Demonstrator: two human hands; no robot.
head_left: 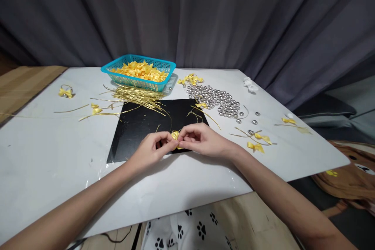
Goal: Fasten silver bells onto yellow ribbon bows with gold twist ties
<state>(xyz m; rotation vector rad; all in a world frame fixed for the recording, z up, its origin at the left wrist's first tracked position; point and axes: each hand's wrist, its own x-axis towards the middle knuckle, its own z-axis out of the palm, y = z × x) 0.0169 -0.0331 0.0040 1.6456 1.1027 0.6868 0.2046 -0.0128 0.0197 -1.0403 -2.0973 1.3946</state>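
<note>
- Ribbon (175,135), yellow with a gold strand on it, sits between your fingertips in the head view, at the near part of the black mat (125,140); your fingers hide much of it.
- Your left hand (152,147) grasps it from the left, thumb and forefinger pinched together.
- Your right hand (202,139) pinches it from the right, thumb against forefinger, the other fingers curled.
- Beyond the mat, a blue basket (131,81) holds many yellow bows (140,70).
- Gold ties (134,94) lie heaped in front of the basket, some reaching over the mat's far edge.
- Silver beads (225,104) spread on the white table (58,156) to the right of the mat.
- Past the beads lies a small yellow cluster (192,79).
- Nearer you on the right, two loose bows (255,147) lie beside gold strands.
- Far left, another bow (65,93) lies with a looped strand.
</note>
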